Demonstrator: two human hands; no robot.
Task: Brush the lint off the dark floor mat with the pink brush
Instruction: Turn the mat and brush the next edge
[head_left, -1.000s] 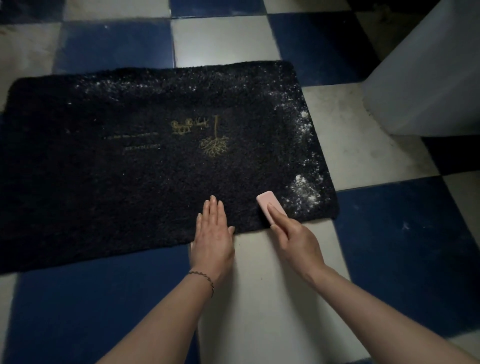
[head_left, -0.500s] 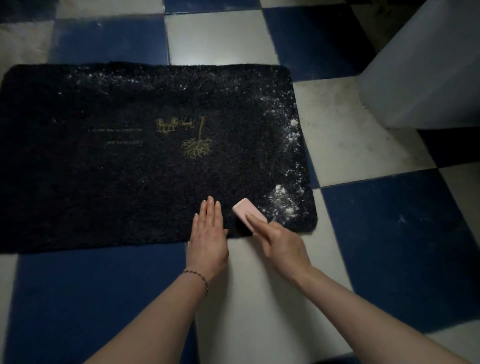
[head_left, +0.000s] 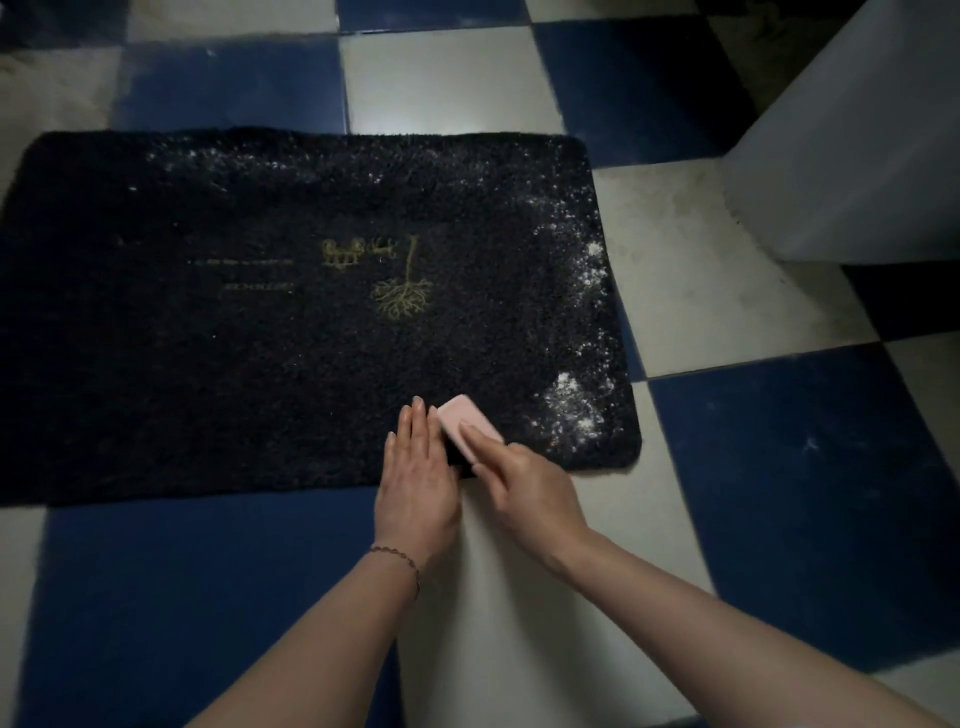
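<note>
Lint lies as white specks on the dark floor mat, and the mat itself lies flat on a floor of blue and white tiles. In the head view, the only view here, the thickest patch of lint sits near the mat's near right corner, a thinner trail runs up along the right edge, and a fine scatter follows the far edge toward the left. The middle and the left part of the mat look almost free of specks, so I judge that the work is partly done and that the right edge, the far edge and the near right corner are left. The pink brush rests on the mat close to the near edge, a little to the left of the thick patch and not touching it. The right hand grips the brush, with the fingers curled over its top and side. The left hand lies flat with straight fingers, pressing on the mat's near edge just beside the brush, and it holds nothing. The bristle side of the brush is hidden under its pink back, so I cannot tell how much lint it carries. The left end of the mat is cut off by the frame, and the light is dim, so small specks there are hard to make out. A pale cabinet-like object stands at the far right; I cannot say what it is.
</note>
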